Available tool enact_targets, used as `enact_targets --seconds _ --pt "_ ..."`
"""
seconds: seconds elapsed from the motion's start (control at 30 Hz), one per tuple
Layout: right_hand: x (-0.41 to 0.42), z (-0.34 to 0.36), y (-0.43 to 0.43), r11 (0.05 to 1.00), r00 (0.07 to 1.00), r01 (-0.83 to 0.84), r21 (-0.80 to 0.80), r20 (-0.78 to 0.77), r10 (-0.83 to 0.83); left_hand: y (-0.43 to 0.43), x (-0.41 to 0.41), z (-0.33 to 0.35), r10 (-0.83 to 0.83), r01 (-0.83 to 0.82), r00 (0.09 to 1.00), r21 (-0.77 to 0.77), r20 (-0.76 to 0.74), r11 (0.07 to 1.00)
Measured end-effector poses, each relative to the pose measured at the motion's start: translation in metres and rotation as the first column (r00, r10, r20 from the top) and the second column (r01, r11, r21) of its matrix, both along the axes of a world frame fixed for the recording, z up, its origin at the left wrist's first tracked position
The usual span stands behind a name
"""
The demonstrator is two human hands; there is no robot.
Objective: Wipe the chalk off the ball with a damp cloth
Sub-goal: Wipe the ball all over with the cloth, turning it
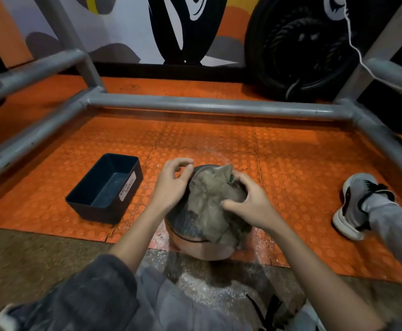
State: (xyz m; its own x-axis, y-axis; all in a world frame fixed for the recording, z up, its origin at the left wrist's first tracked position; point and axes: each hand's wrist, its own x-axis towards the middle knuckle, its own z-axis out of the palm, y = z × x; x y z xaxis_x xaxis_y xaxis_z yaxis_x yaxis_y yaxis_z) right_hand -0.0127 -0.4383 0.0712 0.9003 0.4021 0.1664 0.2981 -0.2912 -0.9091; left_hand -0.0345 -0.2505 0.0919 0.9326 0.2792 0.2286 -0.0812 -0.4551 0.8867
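The ball (190, 243) sits on the orange studded mat in front of me, orange below and dark and textured above, with black seams. A crumpled grey-brown cloth (209, 204) is draped over its top and right side. My right hand (251, 203) lies on the cloth at the ball's upper right, its fingers and thumb curled into the fabric. My left hand (172, 183) is against the ball's upper left, fingers curled, thumb and forefinger close together by the cloth's edge. Whether they pinch the cloth is unclear.
A dark rectangular bin labelled waste basket (104, 187) stands left of the ball. White chalk dust (204, 290) lies on the floor near me. A grey metal tube frame (207, 105) surrounds the mat. My shoe (355, 206) rests at the right.
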Motion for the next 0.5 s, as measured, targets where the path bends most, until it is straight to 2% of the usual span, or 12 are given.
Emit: enact_targets --seconds 0.1,0.2,0.27,0.37,0.43,0.47,0.5 --pt "0.007 -0.005 -0.006 0.988 0.988 0.145 0.058 0.051 -0.148 0.0 0.006 -0.016 -0.239 0.256 0.964 0.165 -0.113 0.953" --pt "0.019 -0.013 -0.021 0.963 0.962 0.269 0.025 0.043 -0.27 0.002 0.004 -0.017 -0.344 0.375 0.91 0.106 -0.234 0.921" --pt "0.027 -0.02 -0.031 0.947 0.947 0.32 0.004 0.012 -0.32 0.003 -0.001 -0.015 -0.389 0.447 0.869 0.146 -0.305 0.883" --pt "0.033 -0.022 -0.035 0.956 0.957 0.291 0.032 -0.02 -0.291 0.0 -0.007 -0.011 -0.42 0.507 0.834 0.198 -0.357 0.839" --pt "0.033 -0.016 -0.024 0.958 0.96 0.281 0.065 -0.037 -0.279 -0.005 -0.008 -0.011 -0.404 0.493 0.842 0.208 -0.358 0.845" --pt "0.029 -0.012 -0.017 0.955 0.957 0.29 0.063 0.004 -0.291 -0.008 -0.006 -0.009 -0.381 0.47 0.856 0.218 -0.35 0.855" --pt "0.022 -0.01 -0.009 0.953 0.947 0.303 0.024 0.108 -0.303 -0.01 -0.005 -0.008 -0.357 0.448 0.868 0.234 -0.345 0.863"
